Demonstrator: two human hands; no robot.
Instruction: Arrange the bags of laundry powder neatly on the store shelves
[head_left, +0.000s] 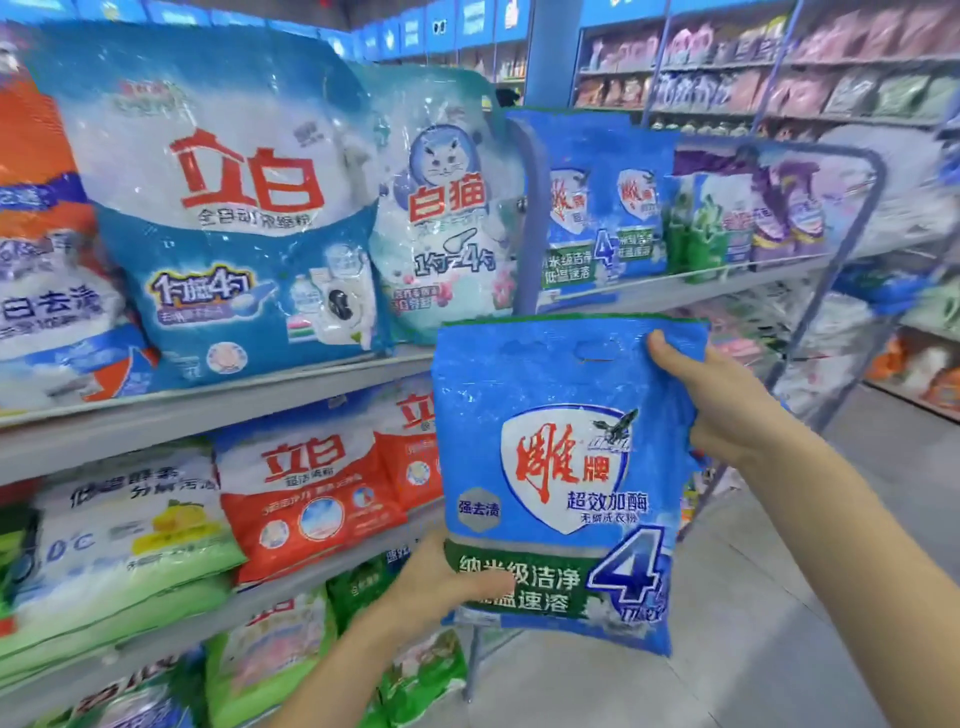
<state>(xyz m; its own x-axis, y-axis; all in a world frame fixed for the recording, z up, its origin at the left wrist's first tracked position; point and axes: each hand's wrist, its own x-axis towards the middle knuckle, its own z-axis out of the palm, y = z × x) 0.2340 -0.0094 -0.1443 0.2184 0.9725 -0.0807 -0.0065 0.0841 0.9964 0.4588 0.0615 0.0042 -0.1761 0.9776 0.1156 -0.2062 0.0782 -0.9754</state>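
The blue bag (561, 467) is held upright in front of the shelves (208, 402), resting on none. The left hand (436, 577) pinches its bottom corner and the right hand (717, 405) grips its top edge. Such edge grips may slip on slick plastic, or the bag could topple the matching bags (592, 208)

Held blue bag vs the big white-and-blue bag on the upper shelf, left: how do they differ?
Support: the held blue bag is in the air, left hand gripping its bottom, right hand its top corner; the big white-and-blue bag stands on the upper shelf.
Colour: the held blue bag has a green bottom band; the big white-and-blue bag is white above.
Size: the big white-and-blue bag looks larger.
Both: glossy, red brand lettering.
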